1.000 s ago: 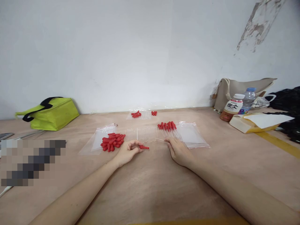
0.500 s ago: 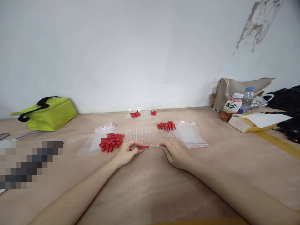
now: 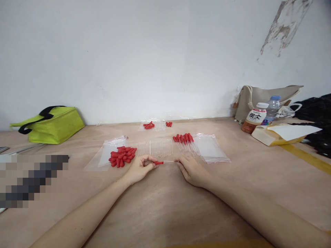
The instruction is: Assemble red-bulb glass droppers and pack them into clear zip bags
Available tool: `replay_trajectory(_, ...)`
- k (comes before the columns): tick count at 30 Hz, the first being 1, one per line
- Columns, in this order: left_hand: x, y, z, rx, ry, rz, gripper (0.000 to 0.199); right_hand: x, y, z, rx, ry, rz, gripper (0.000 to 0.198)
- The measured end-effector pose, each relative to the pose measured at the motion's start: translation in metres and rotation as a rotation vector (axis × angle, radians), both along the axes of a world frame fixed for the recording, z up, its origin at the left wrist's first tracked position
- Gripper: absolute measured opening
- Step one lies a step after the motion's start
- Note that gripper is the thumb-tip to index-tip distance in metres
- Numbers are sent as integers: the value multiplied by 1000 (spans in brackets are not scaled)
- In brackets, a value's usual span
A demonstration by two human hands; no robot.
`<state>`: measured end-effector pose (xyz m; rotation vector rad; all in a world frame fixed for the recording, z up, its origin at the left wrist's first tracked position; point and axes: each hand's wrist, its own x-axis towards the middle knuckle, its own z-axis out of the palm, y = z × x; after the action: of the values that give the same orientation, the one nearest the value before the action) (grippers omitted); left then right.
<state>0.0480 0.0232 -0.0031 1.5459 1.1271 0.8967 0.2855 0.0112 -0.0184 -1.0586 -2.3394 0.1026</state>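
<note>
My left hand [image 3: 141, 168] pinches a red rubber dropper bulb [image 3: 159, 163], its narrow mouth turned to the right. From the other side my right hand [image 3: 190, 169] holds a thin clear glass tube [image 3: 169, 162], whose left end meets the bulb's mouth; how far in it sits I cannot tell. Loose red bulbs [image 3: 122, 156] are heaped on a clear plastic bag [image 3: 104, 155] by my left hand. Behind both hands lies a row of bare glass tubes [image 3: 160, 148]. Several droppers with red bulbs fitted [image 3: 184, 139] rest beyond my right hand.
At right, a zip bag [image 3: 212, 150] lies flat. Farther back are small red bulbs [image 3: 149, 125] on clear plastic. A lime-green bag [image 3: 55, 125] stands far left; a drink bottle [image 3: 254, 119], a beige bag [image 3: 271, 93] and an opened carton [image 3: 269, 136] are at right.
My right hand has shifted slightly left with the glass tube, closing the gap to the red bulb's mouth. My left hand has stayed almost still.
</note>
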Motion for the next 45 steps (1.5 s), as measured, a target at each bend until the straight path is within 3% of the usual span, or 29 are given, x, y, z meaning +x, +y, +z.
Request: replay_trajectory(45, -2, -1, 1, 25, 53, 5, 16, 1, -2, 5, 8, -10, 64, 20)
